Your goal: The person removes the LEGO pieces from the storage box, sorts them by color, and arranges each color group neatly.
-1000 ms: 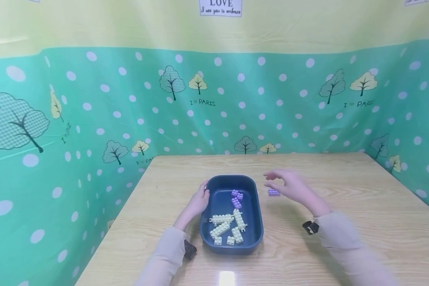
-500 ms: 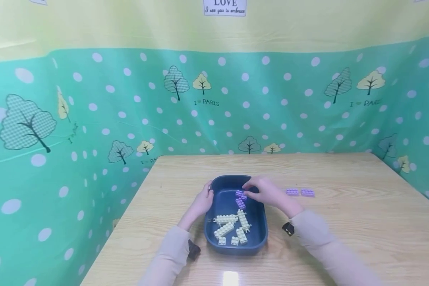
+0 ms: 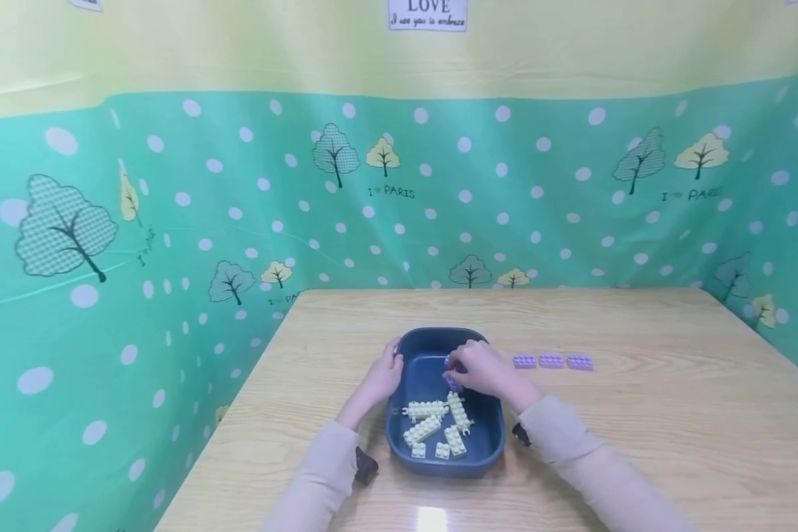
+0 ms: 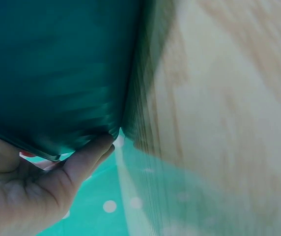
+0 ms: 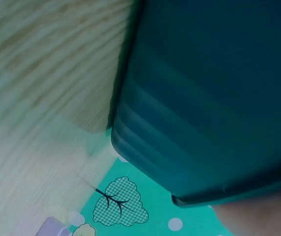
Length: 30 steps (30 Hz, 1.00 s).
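Note:
A dark blue bin (image 3: 442,469) stands on the table, holding cream toy building bricks (image 3: 428,410) and a few purple ones. My left hand (image 3: 383,374) grips its left wall near the far end; the left wrist view has the thumb along the outside of the bin (image 4: 57,73). Reaching over the right rim, my right hand (image 3: 480,367) pinches at a purple building brick (image 3: 454,384) with thumb and curled fingers, which partly hide the purple pieces. The right wrist view mostly holds the bin's outer wall (image 5: 194,108), with only a blurred edge of the hand (image 5: 263,216).
Right of the bin, three purple bricks (image 3: 551,361) lie in a row on the wooden table (image 3: 638,428). A green dotted curtain (image 3: 439,214) hangs behind the table and along its sides.
My right hand has moved left from above the purple bricks on the table, then lower into the bin among the purple pieces there. The left hand keeps its hold on the bin.

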Each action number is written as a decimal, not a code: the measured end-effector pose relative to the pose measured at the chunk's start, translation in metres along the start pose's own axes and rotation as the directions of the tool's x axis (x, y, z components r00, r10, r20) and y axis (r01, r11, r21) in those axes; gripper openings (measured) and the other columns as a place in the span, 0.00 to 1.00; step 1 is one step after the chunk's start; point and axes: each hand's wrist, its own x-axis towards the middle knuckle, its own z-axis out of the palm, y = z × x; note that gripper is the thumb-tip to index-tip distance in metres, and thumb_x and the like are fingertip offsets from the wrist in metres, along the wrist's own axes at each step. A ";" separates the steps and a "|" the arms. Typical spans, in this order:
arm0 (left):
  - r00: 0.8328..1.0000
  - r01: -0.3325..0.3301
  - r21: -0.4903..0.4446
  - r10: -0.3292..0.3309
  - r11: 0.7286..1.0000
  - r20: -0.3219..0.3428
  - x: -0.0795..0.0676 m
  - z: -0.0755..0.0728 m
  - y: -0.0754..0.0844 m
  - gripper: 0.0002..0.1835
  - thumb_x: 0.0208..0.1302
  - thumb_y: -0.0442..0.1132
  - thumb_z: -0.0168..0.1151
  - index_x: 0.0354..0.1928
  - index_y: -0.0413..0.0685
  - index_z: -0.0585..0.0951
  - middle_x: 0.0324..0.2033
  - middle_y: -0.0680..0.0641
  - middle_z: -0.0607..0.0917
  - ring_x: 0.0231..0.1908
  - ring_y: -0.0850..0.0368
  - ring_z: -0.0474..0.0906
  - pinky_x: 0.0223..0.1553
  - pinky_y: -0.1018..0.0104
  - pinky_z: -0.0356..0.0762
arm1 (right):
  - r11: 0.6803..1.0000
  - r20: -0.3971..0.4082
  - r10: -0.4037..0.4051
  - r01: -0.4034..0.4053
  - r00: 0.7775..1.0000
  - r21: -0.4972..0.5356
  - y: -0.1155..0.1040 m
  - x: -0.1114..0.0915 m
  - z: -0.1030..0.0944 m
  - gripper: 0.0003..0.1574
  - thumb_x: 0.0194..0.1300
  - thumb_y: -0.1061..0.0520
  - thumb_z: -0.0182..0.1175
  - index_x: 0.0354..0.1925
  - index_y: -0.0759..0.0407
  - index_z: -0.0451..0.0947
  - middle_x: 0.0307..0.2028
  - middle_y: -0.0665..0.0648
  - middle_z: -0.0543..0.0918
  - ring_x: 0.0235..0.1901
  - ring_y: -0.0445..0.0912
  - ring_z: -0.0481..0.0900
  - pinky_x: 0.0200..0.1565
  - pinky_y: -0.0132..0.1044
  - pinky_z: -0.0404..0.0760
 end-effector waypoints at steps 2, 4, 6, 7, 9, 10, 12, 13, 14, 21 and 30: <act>1.000 0.001 0.002 -0.001 1.000 0.000 0.000 0.000 0.000 0.26 0.72 0.35 0.38 0.69 0.33 0.56 0.57 0.27 0.72 0.54 0.33 0.73 0.52 0.44 0.72 | 1.000 0.013 0.002 -0.001 1.000 -0.023 -0.001 0.000 0.001 0.08 0.56 0.50 0.66 0.30 0.54 0.84 0.22 0.45 0.81 0.28 0.41 0.72 0.40 0.40 0.70; 1.000 0.001 -0.003 -0.001 1.000 0.002 0.000 0.000 0.001 0.26 0.72 0.35 0.38 0.69 0.33 0.56 0.57 0.26 0.72 0.54 0.33 0.72 0.53 0.44 0.72 | 0.999 0.034 0.008 -0.007 0.999 -0.039 -0.001 0.000 0.003 0.08 0.55 0.50 0.67 0.29 0.53 0.84 0.22 0.45 0.82 0.28 0.41 0.74 0.41 0.40 0.68; 1.000 0.002 -0.010 -0.002 1.000 0.008 0.000 0.000 0.002 0.26 0.72 0.35 0.38 0.69 0.33 0.55 0.57 0.27 0.72 0.55 0.34 0.72 0.53 0.44 0.72 | 0.999 0.050 0.013 -0.010 0.999 -0.043 -0.002 0.001 0.003 0.08 0.54 0.50 0.68 0.28 0.53 0.84 0.22 0.45 0.82 0.29 0.42 0.74 0.40 0.40 0.65; 1.000 0.000 -0.012 0.000 1.000 0.008 0.000 0.000 0.002 0.26 0.72 0.35 0.38 0.69 0.32 0.55 0.57 0.27 0.72 0.56 0.34 0.71 0.54 0.44 0.71 | 0.999 0.057 0.016 -0.013 0.998 -0.040 -0.002 0.001 0.004 0.08 0.53 0.50 0.68 0.28 0.53 0.84 0.22 0.45 0.83 0.30 0.42 0.75 0.40 0.40 0.64; 1.000 -0.004 -0.019 0.004 1.000 0.010 -0.001 0.000 0.003 0.26 0.72 0.35 0.38 0.68 0.32 0.55 0.57 0.26 0.72 0.56 0.34 0.71 0.54 0.44 0.71 | 0.999 0.067 0.018 -0.016 0.998 -0.033 -0.003 0.002 0.004 0.08 0.53 0.50 0.68 0.28 0.52 0.84 0.23 0.45 0.83 0.31 0.42 0.75 0.40 0.40 0.64; 1.000 -0.005 -0.020 0.005 1.000 0.009 -0.001 0.000 0.003 0.26 0.72 0.35 0.37 0.68 0.32 0.55 0.57 0.26 0.72 0.56 0.34 0.71 0.54 0.44 0.71 | 0.999 0.067 0.013 -0.011 0.998 -0.031 -0.003 0.002 0.005 0.07 0.53 0.50 0.68 0.28 0.52 0.84 0.23 0.45 0.83 0.31 0.42 0.75 0.40 0.40 0.64; 1.000 -0.008 -0.019 0.008 1.000 0.005 -0.001 0.000 0.003 0.26 0.72 0.34 0.37 0.68 0.31 0.55 0.57 0.26 0.72 0.55 0.34 0.72 0.53 0.45 0.72 | 1.000 0.074 0.009 -0.008 0.997 -0.015 -0.005 0.003 0.006 0.06 0.53 0.50 0.69 0.28 0.50 0.84 0.23 0.44 0.83 0.31 0.41 0.75 0.41 0.40 0.64; 1.000 -0.009 -0.019 0.009 1.000 0.004 -0.001 -0.001 0.002 0.26 0.72 0.34 0.37 0.68 0.31 0.55 0.57 0.26 0.72 0.55 0.34 0.72 0.53 0.45 0.72 | 1.000 0.078 0.007 -0.007 0.997 -0.006 -0.005 0.003 0.006 0.06 0.53 0.50 0.68 0.29 0.50 0.84 0.24 0.43 0.83 0.32 0.41 0.75 0.42 0.40 0.64; 1.000 -0.008 -0.021 0.008 1.000 0.004 -0.001 -0.001 0.002 0.26 0.72 0.34 0.37 0.68 0.31 0.55 0.57 0.26 0.72 0.55 0.34 0.72 0.53 0.45 0.72 | 1.000 0.081 0.006 -0.006 0.997 0.004 -0.006 0.003 0.006 0.05 0.54 0.50 0.68 0.29 0.49 0.84 0.24 0.43 0.83 0.32 0.41 0.74 0.42 0.41 0.64; 1.000 0.001 -0.014 -0.001 1.000 0.000 0.000 -0.001 0.001 0.26 0.72 0.35 0.38 0.68 0.32 0.55 0.57 0.27 0.72 0.54 0.34 0.73 0.52 0.45 0.73 | 0.999 0.067 -0.001 -0.001 0.998 0.035 -0.007 0.003 0.008 0.06 0.53 0.49 0.69 0.29 0.48 0.83 0.26 0.43 0.83 0.32 0.40 0.74 0.42 0.40 0.65; 1.000 0.006 -0.001 -0.006 1.000 0.002 0.000 0.000 0.002 0.25 0.72 0.35 0.37 0.69 0.33 0.55 0.57 0.27 0.72 0.55 0.34 0.72 0.53 0.44 0.72 | 1.000 0.082 0.008 -0.008 0.997 0.002 -0.007 0.001 0.007 0.08 0.53 0.51 0.69 0.32 0.52 0.84 0.28 0.46 0.84 0.33 0.41 0.75 0.42 0.39 0.70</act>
